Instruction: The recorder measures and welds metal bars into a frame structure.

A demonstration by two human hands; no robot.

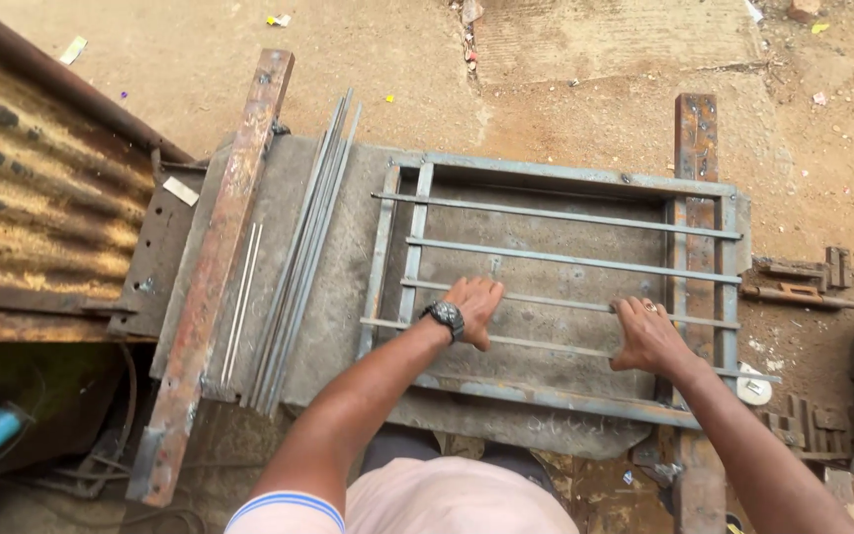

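A grey steel window grille point(555, 287), a rectangular frame crossed by thin horizontal bars, lies flat on a grey metal worktop point(338, 297) set on dusty ground. The left hand point(473, 307), a black watch point(444, 316) at its wrist, rests palm down on the middle of the grille, its fingers point(486, 292) loosely bent over one of the cross bars rather than clenched. The right hand point(647, 334) has its fingers point(635, 309) curled shut around the same bar, nearer the frame's right side. A bundle of thin steel rods point(303, 267) lies on the worktop just left of the grille, beside a rusty flat beam point(214, 267). Another rusty beam point(696, 138) passes under the grille's right edge.
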